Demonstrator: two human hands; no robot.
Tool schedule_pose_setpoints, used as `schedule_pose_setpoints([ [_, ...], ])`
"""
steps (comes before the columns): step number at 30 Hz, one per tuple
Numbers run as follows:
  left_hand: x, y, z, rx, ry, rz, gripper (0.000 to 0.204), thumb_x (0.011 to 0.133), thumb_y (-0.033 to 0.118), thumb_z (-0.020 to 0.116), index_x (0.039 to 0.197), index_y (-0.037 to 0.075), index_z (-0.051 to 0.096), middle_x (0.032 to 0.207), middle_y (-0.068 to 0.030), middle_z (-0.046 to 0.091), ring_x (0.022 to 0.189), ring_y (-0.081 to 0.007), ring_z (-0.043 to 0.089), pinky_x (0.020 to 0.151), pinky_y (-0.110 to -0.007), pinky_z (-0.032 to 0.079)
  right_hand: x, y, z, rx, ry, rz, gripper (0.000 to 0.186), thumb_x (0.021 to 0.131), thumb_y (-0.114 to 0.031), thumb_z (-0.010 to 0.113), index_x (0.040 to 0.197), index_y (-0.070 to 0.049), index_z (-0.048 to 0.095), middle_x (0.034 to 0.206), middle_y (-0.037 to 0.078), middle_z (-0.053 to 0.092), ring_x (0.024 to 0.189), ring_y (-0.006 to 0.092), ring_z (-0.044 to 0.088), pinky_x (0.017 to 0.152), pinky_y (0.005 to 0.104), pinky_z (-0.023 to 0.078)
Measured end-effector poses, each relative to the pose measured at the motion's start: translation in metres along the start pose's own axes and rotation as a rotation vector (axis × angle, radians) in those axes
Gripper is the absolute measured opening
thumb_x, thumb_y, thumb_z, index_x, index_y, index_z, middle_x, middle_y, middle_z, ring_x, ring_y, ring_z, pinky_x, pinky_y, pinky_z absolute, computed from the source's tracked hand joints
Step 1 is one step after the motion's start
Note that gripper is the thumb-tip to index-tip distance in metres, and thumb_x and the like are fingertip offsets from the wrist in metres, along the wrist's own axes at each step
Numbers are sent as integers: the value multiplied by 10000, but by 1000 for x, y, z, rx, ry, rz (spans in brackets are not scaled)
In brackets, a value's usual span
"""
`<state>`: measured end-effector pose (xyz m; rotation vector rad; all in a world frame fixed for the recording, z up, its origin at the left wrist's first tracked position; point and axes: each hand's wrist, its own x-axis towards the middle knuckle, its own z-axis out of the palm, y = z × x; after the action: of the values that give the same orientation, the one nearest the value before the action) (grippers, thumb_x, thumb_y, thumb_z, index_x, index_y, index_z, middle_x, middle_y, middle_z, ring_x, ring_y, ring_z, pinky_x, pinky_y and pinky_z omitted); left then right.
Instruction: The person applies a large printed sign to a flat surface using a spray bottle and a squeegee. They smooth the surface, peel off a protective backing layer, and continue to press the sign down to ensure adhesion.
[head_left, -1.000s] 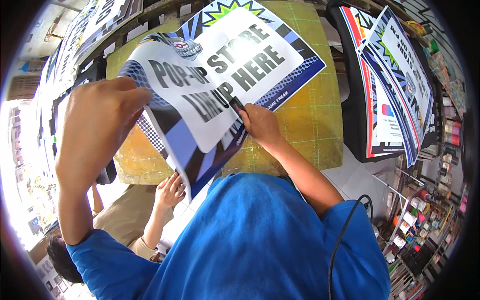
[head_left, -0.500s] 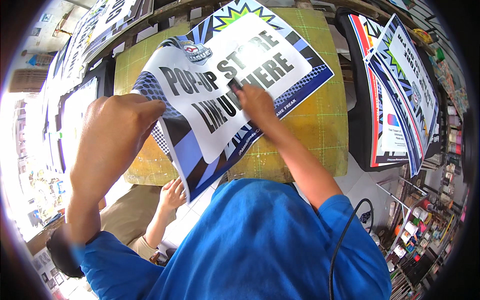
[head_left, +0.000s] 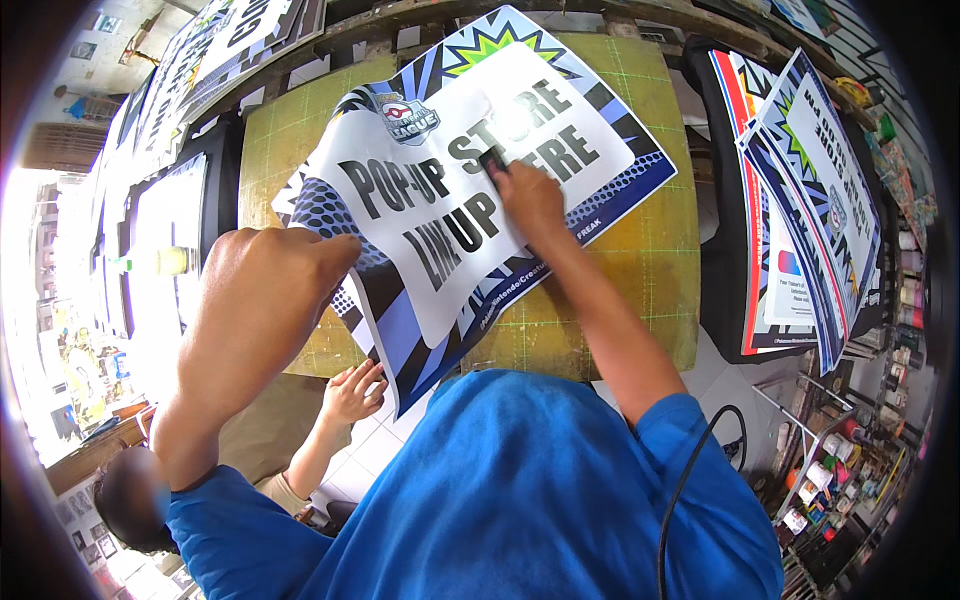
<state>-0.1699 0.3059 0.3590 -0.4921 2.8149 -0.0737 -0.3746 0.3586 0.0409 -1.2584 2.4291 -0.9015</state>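
Note:
A large printed poster sheet [head_left: 470, 190], white with black lettering and a blue border, lies at a slant in front of me. My left hand [head_left: 270, 285] is closed on its left edge and lifts it, so that side curls above the board. Pressed to the poster's middle is a small dark squeegee [head_left: 492, 162], gripped in my right hand [head_left: 535, 205]. My right fingers partly hide the lettering. Just below the raised sheet's near corner, another person's hand [head_left: 355, 392] reaches in from the lower left with its fingers spread.
Beneath the poster is a yellow-green cutting mat [head_left: 640, 310] with grid lines. Stacked printed signs [head_left: 810, 200] lie to the right on a black surface, and more signs [head_left: 215, 60] stand at the far left. A metal rack [head_left: 810, 440] and bottles are at the lower right.
My right hand with the squeegee has slid slightly toward the far side of the poster. My left hand still holds the edge up. The whole view has shifted a little.

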Motion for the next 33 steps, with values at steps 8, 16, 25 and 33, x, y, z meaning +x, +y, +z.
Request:
schedule_pose_setpoints([
  [8, 8, 0, 8, -137, 135, -18, 174, 782, 26, 633, 954, 45, 652, 739, -124, 607, 684, -309, 641, 610, -391, 514, 20, -9, -12, 143, -48, 121, 326, 928, -318, 551, 897, -4, 636, 833, 240, 674, 820, 423, 661, 753, 514, 517],
  [16, 2, 0, 24, -292, 255, -133, 203, 769, -12, 662, 965, 42, 660, 738, -143, 605, 664, -321, 627, 589, -392, 494, 51, 4, -26, -75, -40, 52, 330, 932, -317, 532, 875, -18, 661, 842, 221, 688, 812, 406, 673, 759, 492, 527],
  [25, 4, 8, 48, -418, 417, -160, 263, 759, -56, 682, 1000, 51, 676, 743, -125, 602, 624, -286, 618, 553, -366, 489, 31, -39, 19, 39, -96, -51, 334, 893, -372, 602, 822, -51, 654, 810, 197, 677, 765, 395, 660, 697, 504, 514],
  [33, 4, 9, 63, -302, 465, -189, 283, 700, -9, 717, 967, 83, 693, 778, -86, 606, 701, -267, 630, 652, -370, 519, 63, 0, -22, -70, -21, 16, 365, 932, -360, 528, 830, -33, 652, 828, 205, 689, 787, 388, 676, 708, 500, 528],
])
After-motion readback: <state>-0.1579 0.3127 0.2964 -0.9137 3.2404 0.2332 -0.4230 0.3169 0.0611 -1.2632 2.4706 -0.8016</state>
